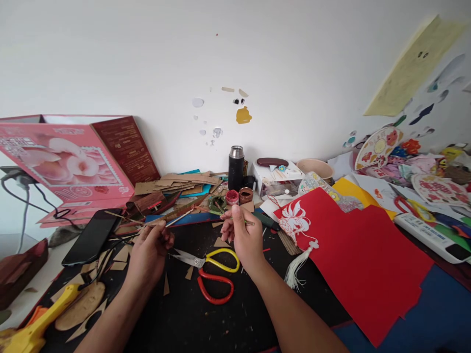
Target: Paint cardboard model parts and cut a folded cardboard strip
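Left hand pinches a pale slender stick above the far left part of the black mat. Right hand grips a thin green stick near the mat's far edge, thumb raised. The two sticks are apart.

Done, by the look of it: some cutting; cardboard scraps litter the mat, and scissors lie unheld, blades parted, between the hands. Red paint pot and brown paint pot stand uncovered beyond the far edge. Neither stick visibly attached to anything; how much remains, cannot tell.
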Demonstrator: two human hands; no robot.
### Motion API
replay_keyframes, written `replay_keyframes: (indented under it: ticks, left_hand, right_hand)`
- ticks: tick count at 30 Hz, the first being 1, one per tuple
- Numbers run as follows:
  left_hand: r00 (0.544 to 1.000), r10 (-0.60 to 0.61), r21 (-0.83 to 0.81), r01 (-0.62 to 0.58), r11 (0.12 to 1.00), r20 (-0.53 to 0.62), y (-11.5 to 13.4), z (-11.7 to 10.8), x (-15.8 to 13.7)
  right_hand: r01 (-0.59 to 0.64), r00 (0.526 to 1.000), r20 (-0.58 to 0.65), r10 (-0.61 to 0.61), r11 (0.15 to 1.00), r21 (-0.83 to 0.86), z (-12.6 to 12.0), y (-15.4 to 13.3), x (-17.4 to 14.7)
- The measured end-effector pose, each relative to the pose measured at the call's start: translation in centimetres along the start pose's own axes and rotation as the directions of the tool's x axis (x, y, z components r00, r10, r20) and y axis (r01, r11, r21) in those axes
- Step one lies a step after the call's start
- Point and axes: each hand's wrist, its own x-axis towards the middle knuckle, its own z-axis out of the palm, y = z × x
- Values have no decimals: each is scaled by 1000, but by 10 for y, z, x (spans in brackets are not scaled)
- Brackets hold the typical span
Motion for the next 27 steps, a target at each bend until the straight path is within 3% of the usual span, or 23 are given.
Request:
replay_keyframes:
  ticks: [18, 27]
  left_hand:
    - [998, -14, 22, 13, 1000, 64, -8, -4, 1]
    - [998, -17, 26, 16, 1000, 53, -6, -1, 0]
  right_hand:
    - [28, 983, 180, -29, 1000, 5, 7, 3, -10]
    - [23, 985, 173, -19, 999, -23, 5, 2, -9]
